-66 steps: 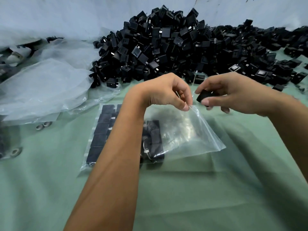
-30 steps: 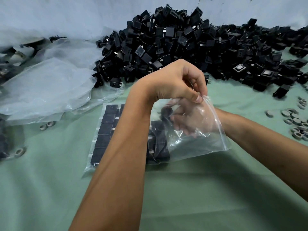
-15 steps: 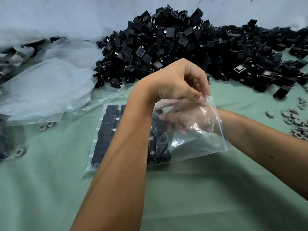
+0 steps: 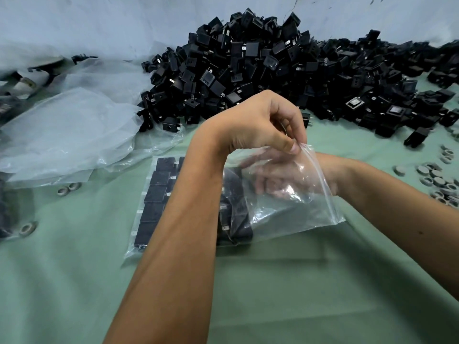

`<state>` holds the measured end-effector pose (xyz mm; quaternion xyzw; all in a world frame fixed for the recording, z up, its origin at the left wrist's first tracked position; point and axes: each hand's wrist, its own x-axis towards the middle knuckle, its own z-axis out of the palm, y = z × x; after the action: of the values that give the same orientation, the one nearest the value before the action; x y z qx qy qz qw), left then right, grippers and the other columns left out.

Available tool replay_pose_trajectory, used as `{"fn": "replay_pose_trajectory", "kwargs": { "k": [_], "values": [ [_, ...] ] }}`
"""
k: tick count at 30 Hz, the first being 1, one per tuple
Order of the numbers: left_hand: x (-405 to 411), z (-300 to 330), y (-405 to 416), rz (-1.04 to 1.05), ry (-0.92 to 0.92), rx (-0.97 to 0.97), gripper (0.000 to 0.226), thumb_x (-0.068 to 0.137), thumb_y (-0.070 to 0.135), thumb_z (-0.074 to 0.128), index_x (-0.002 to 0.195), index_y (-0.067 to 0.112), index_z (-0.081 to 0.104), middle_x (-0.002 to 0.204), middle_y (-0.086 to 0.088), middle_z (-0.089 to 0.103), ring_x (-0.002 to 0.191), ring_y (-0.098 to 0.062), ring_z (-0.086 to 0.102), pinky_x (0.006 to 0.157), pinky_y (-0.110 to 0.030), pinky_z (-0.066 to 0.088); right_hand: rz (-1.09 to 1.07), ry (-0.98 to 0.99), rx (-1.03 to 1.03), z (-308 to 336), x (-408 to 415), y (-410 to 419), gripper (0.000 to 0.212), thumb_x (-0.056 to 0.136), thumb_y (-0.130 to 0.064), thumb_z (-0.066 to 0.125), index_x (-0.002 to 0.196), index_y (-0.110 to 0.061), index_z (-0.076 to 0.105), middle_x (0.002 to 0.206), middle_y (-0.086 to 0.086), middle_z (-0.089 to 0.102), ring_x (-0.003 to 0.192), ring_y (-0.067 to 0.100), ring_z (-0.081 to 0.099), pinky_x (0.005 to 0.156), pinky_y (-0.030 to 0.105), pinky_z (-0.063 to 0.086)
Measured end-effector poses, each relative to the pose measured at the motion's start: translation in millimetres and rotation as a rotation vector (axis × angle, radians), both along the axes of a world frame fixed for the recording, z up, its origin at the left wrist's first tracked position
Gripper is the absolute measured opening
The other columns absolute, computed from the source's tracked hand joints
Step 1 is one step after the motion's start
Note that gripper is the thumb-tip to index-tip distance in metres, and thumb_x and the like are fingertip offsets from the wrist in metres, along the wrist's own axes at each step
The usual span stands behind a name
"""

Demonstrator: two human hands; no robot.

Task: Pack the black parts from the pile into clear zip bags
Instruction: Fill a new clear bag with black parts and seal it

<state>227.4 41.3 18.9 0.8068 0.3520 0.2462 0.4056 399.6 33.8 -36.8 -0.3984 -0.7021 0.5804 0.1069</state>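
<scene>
Left hand [image 4: 258,122] fingers pinch zip bag [image 4: 293,209] rim; right hand [image 4: 280,175] inside, fingers extended.

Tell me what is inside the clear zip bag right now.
Inside the clear zip bag: rows of black parts and the right hand. The left hand pinches its mouth; the left forearm hides the middle rows.

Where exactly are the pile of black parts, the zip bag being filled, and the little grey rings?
pile [image 4: 285,70], head view, on the heap's middle.
zip bag [image 4: 310,214], head view, on its clear lower wall.
grey rings [image 4: 437,181], head view, on one ring in the right-hand cluster.
</scene>
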Motion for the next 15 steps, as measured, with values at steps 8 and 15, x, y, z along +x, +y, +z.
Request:
{"fn": "replay_pose_trajectory", "kwargs": {
  "k": [8,15],
  "values": [
    [3,-13,5,0.105,0.184,-0.046,0.013,0.077,0.001,0.085,0.088,0.007,0.08,0.07,-0.001,0.064,0.06,-0.003,0.051,0.062,-0.019,0.043,-0.278,-0.055,0.096,2,46,28,0.03,0.099,0.0,0.056,0.08,-0.011,0.077,0.061,0.005,0.067,0.041,0.009,0.053,0.034,0.017,0.036],
    [5,-13,2,0.104,0.229,-0.09,0.011,0.078,0.005,0.086,0.085,0.011,0.079,0.076,-0.004,0.062,0.066,-0.009,0.052,0.065,-0.02,0.046,-0.56,-0.708,1.083,-11,40,73,0.023,0.092,-0.023,0.058,0.111,-0.016,0.069,0.105,0.011,0.065,0.101,0.034,0.055,0.083,0.041,0.05]
  ]
}}
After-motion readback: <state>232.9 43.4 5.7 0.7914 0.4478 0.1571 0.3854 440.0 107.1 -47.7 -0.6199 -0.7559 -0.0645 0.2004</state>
